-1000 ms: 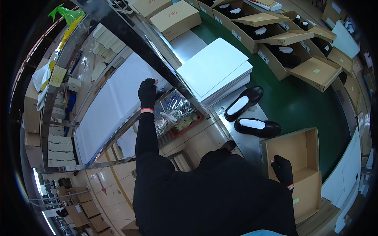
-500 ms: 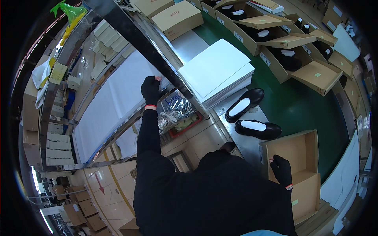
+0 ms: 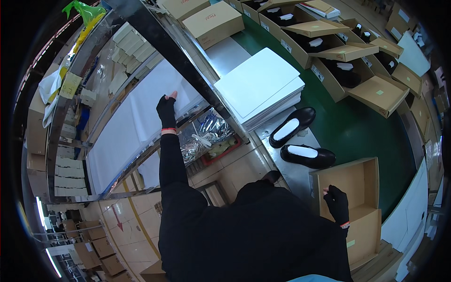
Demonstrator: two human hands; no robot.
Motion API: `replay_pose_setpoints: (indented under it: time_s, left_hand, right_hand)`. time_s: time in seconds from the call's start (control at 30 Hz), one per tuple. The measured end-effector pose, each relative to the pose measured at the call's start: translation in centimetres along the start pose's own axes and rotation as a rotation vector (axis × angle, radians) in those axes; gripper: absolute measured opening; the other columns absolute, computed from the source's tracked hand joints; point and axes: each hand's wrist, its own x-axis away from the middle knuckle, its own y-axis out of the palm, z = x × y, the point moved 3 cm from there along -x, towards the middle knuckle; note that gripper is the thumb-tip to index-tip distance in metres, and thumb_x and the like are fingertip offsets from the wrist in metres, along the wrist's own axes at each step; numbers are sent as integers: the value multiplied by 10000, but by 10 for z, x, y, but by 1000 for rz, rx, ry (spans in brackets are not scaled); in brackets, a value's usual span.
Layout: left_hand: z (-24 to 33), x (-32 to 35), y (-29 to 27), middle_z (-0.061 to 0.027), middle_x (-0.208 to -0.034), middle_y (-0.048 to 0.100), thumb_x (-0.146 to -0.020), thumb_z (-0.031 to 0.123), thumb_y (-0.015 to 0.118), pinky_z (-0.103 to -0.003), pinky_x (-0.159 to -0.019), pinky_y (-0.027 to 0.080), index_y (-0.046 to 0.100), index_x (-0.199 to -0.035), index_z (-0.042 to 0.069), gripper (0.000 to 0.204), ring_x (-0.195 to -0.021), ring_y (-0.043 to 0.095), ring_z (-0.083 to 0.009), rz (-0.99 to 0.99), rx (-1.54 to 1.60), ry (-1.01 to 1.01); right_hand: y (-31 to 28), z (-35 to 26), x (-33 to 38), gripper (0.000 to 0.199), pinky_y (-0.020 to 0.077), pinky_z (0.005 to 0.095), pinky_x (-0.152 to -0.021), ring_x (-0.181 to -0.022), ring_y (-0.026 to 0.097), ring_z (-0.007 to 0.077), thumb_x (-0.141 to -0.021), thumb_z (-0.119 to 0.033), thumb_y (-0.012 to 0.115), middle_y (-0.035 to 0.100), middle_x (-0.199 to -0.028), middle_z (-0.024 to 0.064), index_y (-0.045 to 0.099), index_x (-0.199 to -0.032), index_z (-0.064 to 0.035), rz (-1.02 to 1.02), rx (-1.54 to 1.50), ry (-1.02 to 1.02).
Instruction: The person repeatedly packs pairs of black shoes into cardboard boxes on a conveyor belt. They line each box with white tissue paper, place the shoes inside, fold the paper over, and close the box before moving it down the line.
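Observation:
My left hand [image 3: 166, 111], in a black fingerless glove, reaches onto the wide white paper [image 3: 127, 127] spread on a metal shelf at the left. Its bare fingertips are bent together against the paper sheet, which creases beside them. My right hand [image 3: 337, 205], gloved the same way, hangs over an open brown shoe box [image 3: 369, 185] at the lower right. Those fingers are curled in, and whatever they may hold is hidden. A pair of black shoes with white insoles, one shoe [image 3: 292, 126] behind the other shoe [image 3: 307, 156], stands on the bench beyond the box.
A stack of white sheets [image 3: 258, 87] lies between the shelf post [image 3: 164, 47] and the shoes. Several open boxes with black shoes [image 3: 345, 77] line the green bench surface [image 3: 338, 122]. A closed box [image 3: 213, 24] sits at the back. Below the shelf is a red bin [image 3: 221, 151].
My left hand has moved left across the white paper, away from the shelf post, and the paper is more creased. My right hand has stayed nearly still over the box.

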Motion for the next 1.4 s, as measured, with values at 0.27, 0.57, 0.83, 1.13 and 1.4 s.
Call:
replay_pose_setpoints:
  time_s: [0.27, 0.57, 0.83, 1.13, 1.4]
  left_hand:
    - [37, 28, -14, -47, -744, 618, -854, 364, 682, -328, -699, 435, 647, -853, -13, 378, -717, 545, -169, -23, 85, 178]
    - [-27, -5, -60, -132, -833, 684, -821, 369, 713, -354, -725, 473, 658, -951, -58, 450, -751, 607, -230, 309, 100, 19]
    - [19, -7, -41, -60, -763, 633, -797, 438, 728, -297, -659, 466, 656, -921, -53, 512, -673, 572, -168, 154, -118, 16]
    - [13, 10, 7, 9, -803, 626, -835, 326, 711, -236, -613, 454, 670, -953, 46, 306, -694, 551, -73, -331, 337, -108]
    - [11, 15, 4, -59, -872, 674, -756, 337, 772, -257, -725, 476, 647, -1053, -40, 495, -788, 600, -110, -347, 172, 162]
  right_hand:
    - [1, -14, -5, 174, 494, 297, -682, -715, 662, 184, -859, -111, 636, 682, -822, 116, 659, -981, 11, -52, -88, 33]
    - [2, -25, -11, 161, 478, 275, -673, -682, 653, 146, -863, -101, 638, 670, -769, 87, 663, -977, 10, -39, -148, -9]
    - [10, -27, -13, 165, 473, 273, -656, -689, 651, 133, -853, -105, 650, 671, -755, 74, 670, -982, -4, -100, -140, 1]
    - [37, -76, -42, 180, 477, 278, -672, -725, 657, 156, -847, -107, 655, 681, -800, 88, 672, -992, -3, -205, -132, -82]
    - [86, -123, -63, 202, 495, 327, -775, -877, 660, 223, -848, -135, 667, 684, -943, 111, 673, -1012, -18, -306, -166, -320]
